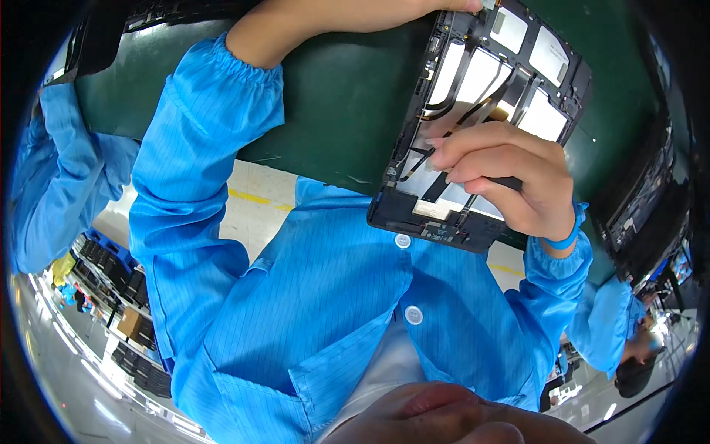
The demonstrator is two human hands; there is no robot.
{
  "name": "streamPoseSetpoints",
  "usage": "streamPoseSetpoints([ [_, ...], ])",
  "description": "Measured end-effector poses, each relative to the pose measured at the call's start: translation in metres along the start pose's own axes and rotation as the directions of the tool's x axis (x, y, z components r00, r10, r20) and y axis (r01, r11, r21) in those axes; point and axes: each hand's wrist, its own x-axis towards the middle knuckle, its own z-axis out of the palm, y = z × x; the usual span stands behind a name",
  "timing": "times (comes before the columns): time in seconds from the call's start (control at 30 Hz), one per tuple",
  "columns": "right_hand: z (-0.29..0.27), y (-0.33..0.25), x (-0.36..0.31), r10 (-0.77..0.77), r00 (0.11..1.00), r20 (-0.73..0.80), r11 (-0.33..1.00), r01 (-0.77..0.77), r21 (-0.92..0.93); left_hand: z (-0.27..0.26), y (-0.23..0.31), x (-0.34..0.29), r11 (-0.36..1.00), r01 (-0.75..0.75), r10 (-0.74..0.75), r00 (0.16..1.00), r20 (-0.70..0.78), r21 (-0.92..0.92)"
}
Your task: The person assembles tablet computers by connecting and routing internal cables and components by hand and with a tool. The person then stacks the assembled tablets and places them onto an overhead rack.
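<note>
An opened tablet [458, 96] with a black frame, silvery battery panels and black ribbon cables lies tilted above the green bench. My left hand [362, 13] reaches across to its far edge. Most of that hand is cut off by the top of the picture; a fingertip shows closed against a small pale piece [488, 4]. Over the lower right part of the tablet, my right hand [518, 174] has its fingers curled and closed near the black ribbon cable [484, 103]. Something dark shows under those fingers, but I cannot tell what it is. A blue band [568, 233] circles my right wrist.
The green bench top [325, 111] runs under my arms. Dark devices [636, 200] stand along the right side, and a black object [89, 37] at the upper left. Co-workers' blue sleeves show at far left [63, 177] and lower right [603, 325]. Loaded shelves [122, 296] stand behind.
</note>
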Motion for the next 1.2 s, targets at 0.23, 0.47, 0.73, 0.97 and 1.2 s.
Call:
streamPoseSetpoints([
  [0.23,-0.003,0.003,-0.003,-0.004,0.999,0.051,1.0,0.003,0.016,0.0,0.001,0.003,0.992,-0.01,0.006,1.0,0.027,0.128],
  [0.47,-0.002,-0.001,0.001,-0.026,0.997,0.076,1.0,0.027,-0.01,-0.003,0.007,0.001,0.995,0.013,-0.014,1.0,0.01,0.101],
  [0.73,-0.003,0.0,-0.001,0.012,0.995,0.104,0.999,-0.008,-0.037,-0.002,0.002,0.001,0.998,0.002,-0.003,1.0,0.013,0.059],
  [0.97,-0.005,0.0,-0.002,0.002,0.994,0.113,1.0,0.0,-0.015,-0.001,0.004,0.002,0.997,-0.004,0.003,1.0,0.017,0.081],
  [1.2,-0.001,0.0,0.0,-0.02,0.999,0.034,0.999,0.021,-0.044,-0.001,0.003,0.002,0.997,-0.004,0.003,1.0,0.014,0.079],
])
